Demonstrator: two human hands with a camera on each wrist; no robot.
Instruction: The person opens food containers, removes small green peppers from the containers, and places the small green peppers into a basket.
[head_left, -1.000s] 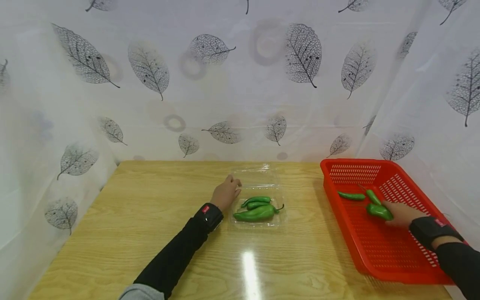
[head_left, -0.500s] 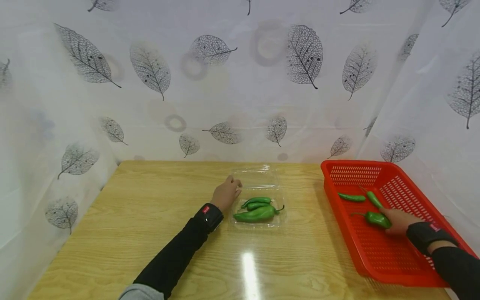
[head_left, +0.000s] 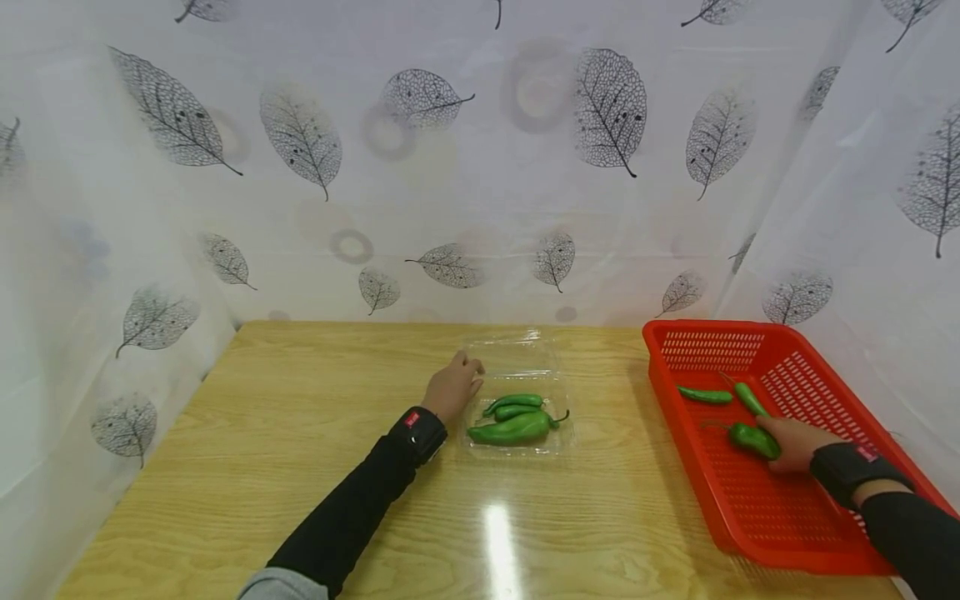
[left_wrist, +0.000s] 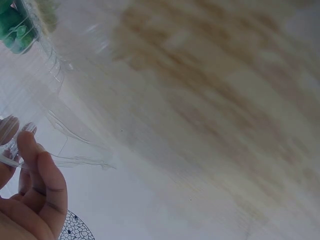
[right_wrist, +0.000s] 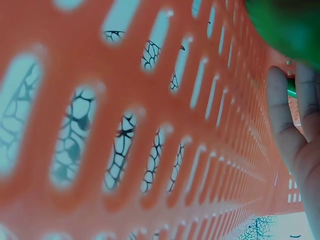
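In the head view, a hinged clear plastic box point(head_left: 465, 447) lies open at the middle of the table with several green peppers point(head_left: 512, 428) in it. My left hand point(head_left: 452, 388) pinches the box's thin plastic edge near its hinge, as the left wrist view also shows with the curled fingers point(left_wrist: 50, 180). Inside the red basket point(head_left: 750, 521), my right hand point(head_left: 798, 443) holds a plump green pepper point(head_left: 753, 440) at its rounded end, the stem pointing left. That pepper looms large in the right wrist view, and some fingertips behind it are hidden.
Beside the held pepper, a slim green chili point(head_left: 748, 398) reaches toward my right fingers. Another chili point(head_left: 703, 395) lies near the basket's left wall. The slotted basket walls stand around my right hand. A leaf-printed sheet point(head_left: 465, 183) hangs behind the wooden table point(head_left: 300, 400).
My right hand has shifted slightly left and down in the basket. The plump pepper has turned and sits a little lower, its stem now showing at left. My left hand stays put.
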